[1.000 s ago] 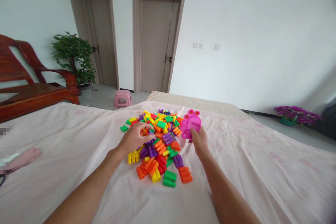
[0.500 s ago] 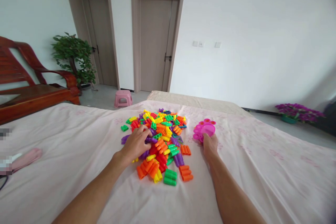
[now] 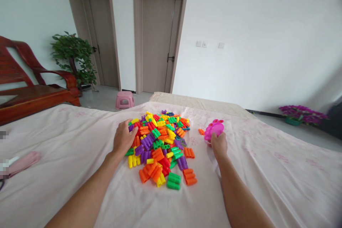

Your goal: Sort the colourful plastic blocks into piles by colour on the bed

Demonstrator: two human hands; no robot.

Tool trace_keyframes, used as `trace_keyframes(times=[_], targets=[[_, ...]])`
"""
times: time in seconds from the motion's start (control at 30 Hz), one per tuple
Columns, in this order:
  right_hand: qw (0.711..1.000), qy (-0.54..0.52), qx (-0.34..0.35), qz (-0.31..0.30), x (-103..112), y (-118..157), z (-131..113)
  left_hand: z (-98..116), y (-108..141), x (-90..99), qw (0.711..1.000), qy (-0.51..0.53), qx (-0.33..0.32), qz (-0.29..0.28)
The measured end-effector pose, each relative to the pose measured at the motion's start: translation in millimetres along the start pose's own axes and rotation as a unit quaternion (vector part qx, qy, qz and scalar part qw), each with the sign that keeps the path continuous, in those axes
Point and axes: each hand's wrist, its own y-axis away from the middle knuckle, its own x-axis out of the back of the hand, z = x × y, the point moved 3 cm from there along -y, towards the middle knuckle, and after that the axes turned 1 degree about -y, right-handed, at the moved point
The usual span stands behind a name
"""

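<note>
A heap of plastic building blocks point(image 3: 148, 142) in purple, green, orange, yellow and red lies on the bedspread, many shaped like joined tubes. At the heap's left edge rests my left hand point(image 3: 124, 139), its fingers apart and curved along the outer blocks; no block shows in its grasp. Over to the right, my right hand point(image 3: 219, 145) grips a bright pink paw-shaped plastic toy point(image 3: 217, 128) with small round orange-red parts along its rim. A small orange block point(image 3: 201, 131) lies just left of that toy. Part of the toy is hidden behind my fingers.
The pale pink bedspread point(image 3: 267, 171) has folds in it. A pink cloth item point(image 3: 28, 163) lies at far left. Beyond are a pink stool point(image 3: 124, 99), a wooden bench point(image 3: 58, 91), a leafy plant point(image 3: 71, 55) and purple flowers point(image 3: 304, 113).
My left hand has moved from over the blocks to the heap's left edge. My right hand and the pink toy have shifted slightly right, and a small orange block now shows beside the toy.
</note>
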Motion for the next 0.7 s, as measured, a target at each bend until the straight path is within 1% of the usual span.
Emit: trace_keyframes(times=[0.1, 0.17, 0.27, 0.4, 0.53, 0.63, 0.7], targets=[[0.994, 0.105, -0.012, 0.024, 7.8, 1.3, -8.8, -14.7, 3.2, -12.7, 0.996, -0.048, 0.059, -0.048], [0.989, 0.141, 0.003, 0.032, 11.0, 1.8, -13.9, -20.2, 5.6, -20.4, 0.991, -0.074, 0.072, -0.082], [0.984, 0.168, 0.022, 0.053, 14.5, 0.6, -14.1, -21.9, 7.5, -27.5, 0.991, -0.073, 0.04, -0.103], [0.978, 0.197, 0.041, 0.059, 14.7, -0.1, -7.4, -22.9, 7.4, -29.5, 0.994, -0.056, 0.007, -0.096], [0.97, 0.234, 0.07, 0.017, 7.0, 6.2, -8.3, -24.7, 6.3, -29.3, 0.995, -0.062, 0.012, -0.083], [0.96, 0.267, 0.08, -0.025, -0.8, 14.0, -13.7, -25.7, 6.0, -30.7, 0.99, -0.111, 0.035, -0.084], [0.952, 0.284, 0.103, -0.045, -6.4, 19.4, -18.8, -26.0, 6.2, -32.0, 0.985, -0.142, 0.044, -0.086]])
